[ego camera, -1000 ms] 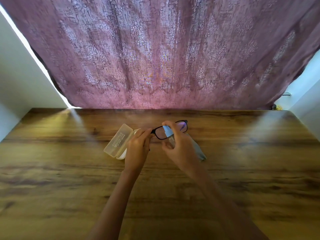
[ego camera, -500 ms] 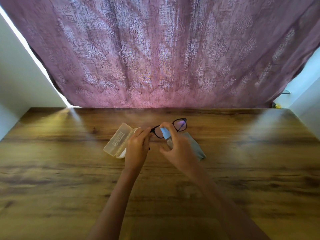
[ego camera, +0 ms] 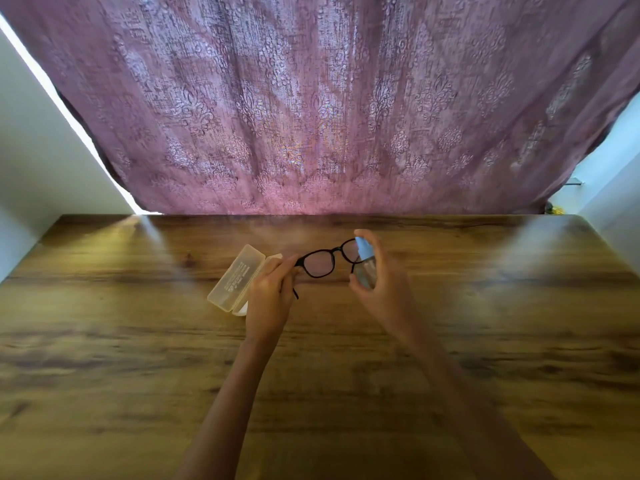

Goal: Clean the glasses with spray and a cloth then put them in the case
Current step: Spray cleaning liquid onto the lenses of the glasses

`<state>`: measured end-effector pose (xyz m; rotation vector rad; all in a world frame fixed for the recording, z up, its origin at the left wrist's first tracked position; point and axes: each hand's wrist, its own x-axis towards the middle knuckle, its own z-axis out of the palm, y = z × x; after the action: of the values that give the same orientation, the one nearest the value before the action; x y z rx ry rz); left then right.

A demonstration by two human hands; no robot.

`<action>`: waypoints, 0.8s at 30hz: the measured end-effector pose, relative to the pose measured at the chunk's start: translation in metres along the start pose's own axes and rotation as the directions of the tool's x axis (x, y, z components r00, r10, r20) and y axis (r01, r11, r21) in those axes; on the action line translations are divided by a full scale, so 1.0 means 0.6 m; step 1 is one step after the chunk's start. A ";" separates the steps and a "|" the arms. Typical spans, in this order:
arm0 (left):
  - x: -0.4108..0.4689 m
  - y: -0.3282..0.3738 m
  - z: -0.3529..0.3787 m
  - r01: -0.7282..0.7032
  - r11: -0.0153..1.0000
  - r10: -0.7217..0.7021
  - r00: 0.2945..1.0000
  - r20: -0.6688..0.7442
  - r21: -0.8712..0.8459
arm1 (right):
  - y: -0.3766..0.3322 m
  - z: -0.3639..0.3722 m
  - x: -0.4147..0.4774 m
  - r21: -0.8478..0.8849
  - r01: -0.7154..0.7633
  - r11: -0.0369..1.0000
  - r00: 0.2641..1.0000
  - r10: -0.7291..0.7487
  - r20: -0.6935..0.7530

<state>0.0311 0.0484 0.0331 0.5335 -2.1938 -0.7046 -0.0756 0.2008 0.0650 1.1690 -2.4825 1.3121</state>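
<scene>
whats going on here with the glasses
A person is cleaning black glasses over a wooden table. The left hand pinches one end of the frame and holds it up. The right hand holds a small spray bottle close to the lenses, one finger on its blue top. The case lies open beside the left hand.

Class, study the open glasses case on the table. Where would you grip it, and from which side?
Probably the lid, pinched across its narrow width, coming from the left: it lies open and exposed there, while the left hand holding the glasses covers the base on its right.
</scene>
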 end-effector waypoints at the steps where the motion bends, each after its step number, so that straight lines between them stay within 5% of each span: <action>1: -0.001 0.000 0.000 0.001 1.000 -0.001 1.000 -0.006 -0.009 | 0.005 -0.005 0.004 -0.007 0.000 1.000 1.000 0.000 0.006; 24: 0.000 0.000 0.001 0.002 1.000 -0.002 1.000 -0.029 -0.015 | 0.001 -0.014 0.021 -0.043 -0.044 0.998 0.997 0.046 0.057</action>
<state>0.0303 0.0488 0.0328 0.5350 -2.1600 -0.7100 -0.0870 0.1996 0.0751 1.1647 -2.5785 1.2486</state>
